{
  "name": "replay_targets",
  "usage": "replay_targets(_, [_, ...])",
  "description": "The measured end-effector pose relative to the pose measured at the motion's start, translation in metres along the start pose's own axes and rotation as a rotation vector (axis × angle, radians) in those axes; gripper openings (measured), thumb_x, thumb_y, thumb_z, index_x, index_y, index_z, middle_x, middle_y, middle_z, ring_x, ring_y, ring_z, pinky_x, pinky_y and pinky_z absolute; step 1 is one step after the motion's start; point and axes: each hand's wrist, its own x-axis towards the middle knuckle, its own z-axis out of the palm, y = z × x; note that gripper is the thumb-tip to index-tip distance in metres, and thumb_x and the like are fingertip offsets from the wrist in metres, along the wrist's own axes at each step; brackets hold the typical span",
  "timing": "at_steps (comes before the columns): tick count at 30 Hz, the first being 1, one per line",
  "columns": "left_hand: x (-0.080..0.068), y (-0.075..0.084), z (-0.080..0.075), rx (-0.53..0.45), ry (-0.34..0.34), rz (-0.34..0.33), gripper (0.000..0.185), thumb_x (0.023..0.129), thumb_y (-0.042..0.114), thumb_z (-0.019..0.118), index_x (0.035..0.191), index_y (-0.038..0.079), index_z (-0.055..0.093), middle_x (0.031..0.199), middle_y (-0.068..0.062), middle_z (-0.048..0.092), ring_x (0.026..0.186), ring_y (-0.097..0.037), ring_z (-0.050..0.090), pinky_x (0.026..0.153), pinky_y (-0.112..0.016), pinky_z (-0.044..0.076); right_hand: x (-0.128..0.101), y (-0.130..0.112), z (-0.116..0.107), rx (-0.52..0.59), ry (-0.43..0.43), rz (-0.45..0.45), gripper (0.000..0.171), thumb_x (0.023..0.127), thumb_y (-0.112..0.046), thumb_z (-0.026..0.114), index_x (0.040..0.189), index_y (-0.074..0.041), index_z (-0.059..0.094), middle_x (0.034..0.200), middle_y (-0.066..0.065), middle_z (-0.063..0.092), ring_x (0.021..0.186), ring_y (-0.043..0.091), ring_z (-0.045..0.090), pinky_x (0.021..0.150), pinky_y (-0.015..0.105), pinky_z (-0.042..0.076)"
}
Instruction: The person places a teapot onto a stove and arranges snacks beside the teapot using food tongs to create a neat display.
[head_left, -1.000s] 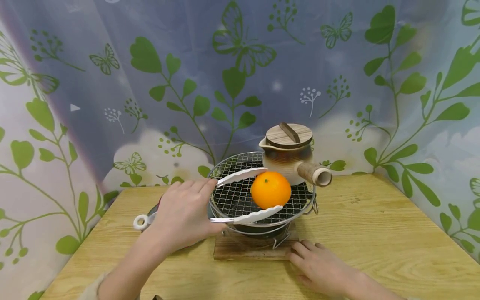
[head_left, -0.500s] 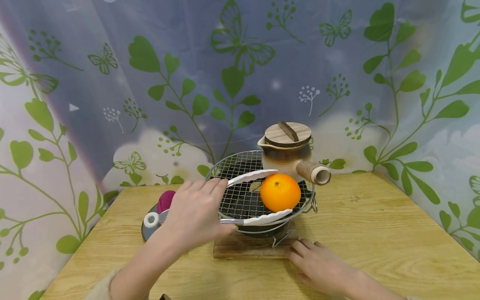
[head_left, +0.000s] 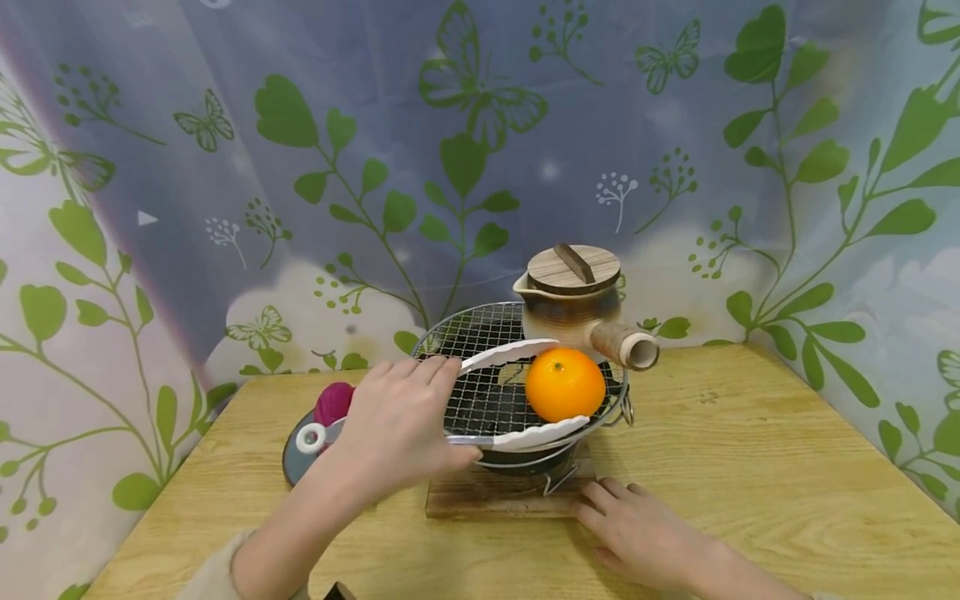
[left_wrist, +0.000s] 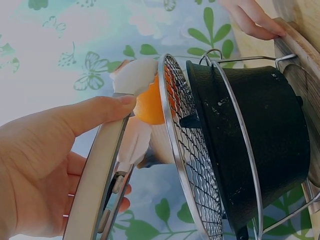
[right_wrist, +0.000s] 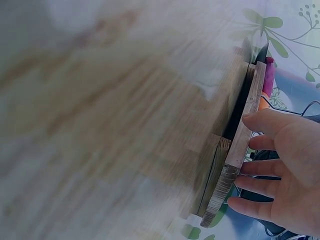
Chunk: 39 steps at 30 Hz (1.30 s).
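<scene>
My left hand [head_left: 405,417] grips metal tongs with white scalloped tips [head_left: 540,435]. The tips lie on either side of an orange [head_left: 565,386], which sits on the right part of a round wire grate [head_left: 476,408]. In the left wrist view, the thumb presses one arm of the tongs [left_wrist: 95,180], and the fingers are behind the other. Below the grate is a black stove [left_wrist: 255,130] in a wire stand, on a wooden board [head_left: 487,500]. My right hand [head_left: 637,529] rests at the board's right front corner; its extended fingers touch the edge in the right wrist view.
A clay teapot [head_left: 555,317] with a wooden lid and side handle stands on the grate behind the orange. Left of the stove, a dark plate [head_left: 295,458] bears a magenta ball-like thing [head_left: 332,403]. A patterned curtain [head_left: 360,167] hangs behind the wooden table [head_left: 750,467].
The left hand and tongs have moved right, and the orange has shifted right with them. More of the plate and magenta thing shows. The right hand stays at the board.
</scene>
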Motion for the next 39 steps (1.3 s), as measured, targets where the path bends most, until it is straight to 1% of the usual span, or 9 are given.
replay_targets(3, [0.0011, -0.0004, -0.0005, 0.001, -0.008, -0.002, 0.084, 0.057, 0.058, 0.075, 0.118, 0.003, 0.058, 0.113, -0.01, 0.063, 0.098, -0.029, 0.059, 0.08, -0.038, 0.044, 0.0, 0.0007, 0.0019, -0.005, 0.025, -0.009, 0.051, 0.069, -0.034, 0.076, 0.112, -0.012, 0.058, 0.11, 0.007, 0.052, 0.093, 0.023, 0.053, 0.067, 0.038, 0.049])
replay_targets(7, [0.0014, -0.0011, -0.001, -0.009, -0.017, -0.001, 0.083, 0.058, 0.059, 0.075, 0.117, 0.002, 0.059, 0.112, -0.01, 0.063, 0.097, -0.028, 0.059, 0.079, -0.037, 0.043, 0.0001, 0.001, 0.0024, -0.003, 0.038, -0.014, 0.052, 0.068, -0.033, 0.076, 0.112, -0.012, 0.058, 0.109, 0.006, 0.052, 0.092, 0.023, 0.053, 0.066, 0.038, 0.049])
replay_targets(16, [-0.0013, -0.0029, -0.0028, -0.015, -0.044, -0.005, 0.083, 0.058, 0.06, 0.073, 0.116, 0.003, 0.06, 0.11, -0.009, 0.064, 0.098, -0.028, 0.059, 0.081, -0.039, 0.044, 0.0007, 0.0005, 0.0017, 0.0, 0.036, -0.014, 0.052, 0.069, -0.032, 0.076, 0.113, -0.012, 0.058, 0.109, 0.006, 0.052, 0.092, 0.022, 0.053, 0.067, 0.038, 0.049])
replay_targets(20, [-0.0022, -0.0031, -0.0038, -0.019, -0.039, -0.001, 0.082, 0.058, 0.061, 0.073, 0.115, 0.003, 0.06, 0.11, -0.009, 0.065, 0.097, -0.028, 0.059, 0.081, -0.04, 0.044, 0.001, 0.0012, 0.0025, 0.0, 0.038, -0.017, 0.051, 0.069, -0.032, 0.077, 0.113, -0.012, 0.058, 0.109, 0.006, 0.052, 0.092, 0.022, 0.053, 0.066, 0.038, 0.049])
replay_targets(27, [-0.0038, -0.0042, -0.0039, -0.027, -0.018, 0.007, 0.079, 0.058, 0.06, 0.074, 0.112, 0.003, 0.061, 0.108, -0.008, 0.065, 0.096, -0.027, 0.06, 0.08, -0.04, 0.046, 0.0007, 0.0009, 0.0019, 0.019, 0.012, -0.005, 0.051, 0.07, -0.032, 0.076, 0.113, -0.012, 0.059, 0.11, 0.006, 0.053, 0.093, 0.022, 0.053, 0.067, 0.038, 0.05])
replay_targets(32, [-0.0034, -0.0044, -0.0047, -0.037, -0.062, -0.012, 0.08, 0.059, 0.061, 0.072, 0.114, 0.004, 0.06, 0.111, -0.008, 0.064, 0.099, -0.027, 0.059, 0.082, -0.039, 0.045, 0.0007, 0.0003, 0.0019, 0.021, 0.009, -0.006, 0.049, 0.071, -0.032, 0.076, 0.112, -0.012, 0.059, 0.109, 0.006, 0.053, 0.093, 0.022, 0.053, 0.067, 0.038, 0.05])
replay_targets(34, [-0.0034, -0.0045, -0.0052, -0.039, -0.07, -0.014, 0.08, 0.059, 0.061, 0.072, 0.114, 0.004, 0.06, 0.112, -0.008, 0.064, 0.1, -0.027, 0.059, 0.083, -0.039, 0.045, 0.0008, 0.0003, 0.0022, 0.02, 0.016, -0.007, 0.049, 0.071, -0.032, 0.076, 0.112, -0.012, 0.059, 0.109, 0.006, 0.053, 0.093, 0.022, 0.053, 0.067, 0.038, 0.05])
replay_targets(39, [-0.0032, -0.0042, -0.0053, -0.036, -0.052, -0.003, 0.079, 0.059, 0.061, 0.073, 0.112, 0.003, 0.061, 0.109, -0.009, 0.065, 0.1, -0.027, 0.06, 0.082, -0.04, 0.046, 0.0007, 0.0003, 0.0024, 0.012, 0.026, -0.005, 0.048, 0.071, -0.033, 0.075, 0.111, -0.012, 0.059, 0.109, 0.006, 0.052, 0.093, 0.023, 0.053, 0.068, 0.039, 0.05])
